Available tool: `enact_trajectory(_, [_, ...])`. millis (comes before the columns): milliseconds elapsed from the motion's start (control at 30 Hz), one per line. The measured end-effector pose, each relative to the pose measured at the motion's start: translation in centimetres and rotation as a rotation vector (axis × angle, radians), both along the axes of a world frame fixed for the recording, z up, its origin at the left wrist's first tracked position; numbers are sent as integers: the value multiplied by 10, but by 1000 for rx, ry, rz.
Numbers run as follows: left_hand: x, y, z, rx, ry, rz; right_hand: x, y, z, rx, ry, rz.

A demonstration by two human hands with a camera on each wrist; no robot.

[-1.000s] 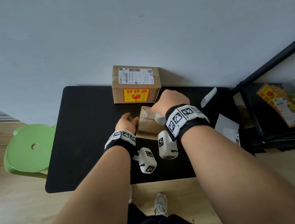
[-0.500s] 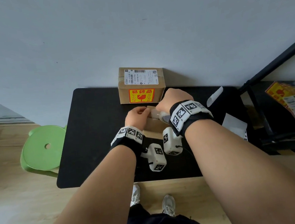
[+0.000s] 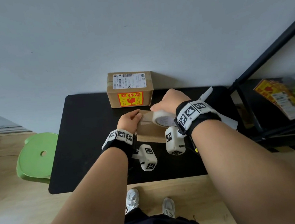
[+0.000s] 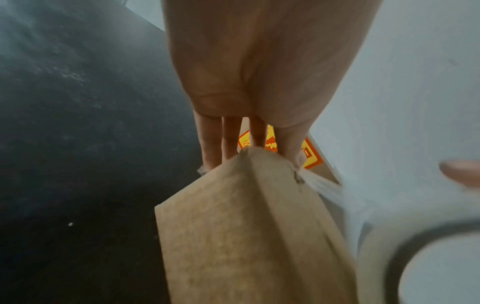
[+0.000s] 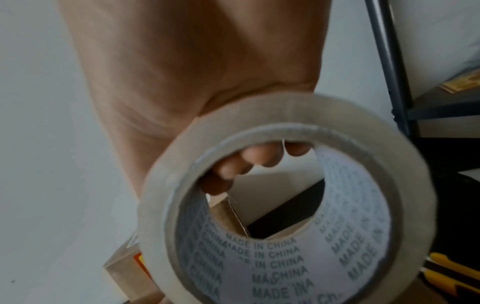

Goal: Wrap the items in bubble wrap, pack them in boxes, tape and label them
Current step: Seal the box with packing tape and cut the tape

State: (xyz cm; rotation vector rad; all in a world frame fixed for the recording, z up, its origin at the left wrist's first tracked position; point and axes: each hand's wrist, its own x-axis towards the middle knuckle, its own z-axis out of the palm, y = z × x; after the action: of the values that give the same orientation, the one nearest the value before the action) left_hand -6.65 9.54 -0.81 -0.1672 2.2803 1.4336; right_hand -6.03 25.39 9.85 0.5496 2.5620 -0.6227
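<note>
Small cardboard box [image 3: 149, 129] on black table [image 3: 84, 135], steadied at left end by left hand [image 3: 128, 119], fingers [image 4: 231, 142] curled over far edge. Tape roll [image 3: 161, 119] gripped by right hand [image 3: 170, 101] above box's right end, fingers [image 5: 249, 162] hooked through core; strip to be drawn along box's long axis, leftward.

Pale grey wall [image 3: 136, 32]; wood floor [image 3: 12, 204]; black table [image 3: 84, 135]; green stool [image 3: 37, 156] left; black shelving [image 3: 257, 77] right.
</note>
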Motion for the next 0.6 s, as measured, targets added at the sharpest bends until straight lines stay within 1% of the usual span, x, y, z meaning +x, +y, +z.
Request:
enact_trajectory(100, [4,3,-1,-42,48,18,2,-2,0,61,17,32])
enact_trajectory(233, [6,4,-3,-65,65,20,6,4,2,217,-3,75])
enact_trajectory(367, [6,6,-4,-83,72,28,7,10,1,247,-50,58])
enact_trajectory(433, [7,8,-1,-152,86,10,7,11,2,253,-41,67])
enact_trajectory(467, [7,11,2,-215,107,-6,6,12,3,244,-32,71])
enact_trajectory(533, [10,18,9,-354,180,-38,8,19,3,204,-26,73])
enact_trajectory(600, [15,27,13,-444,283,-93,8,24,2,156,-24,71])
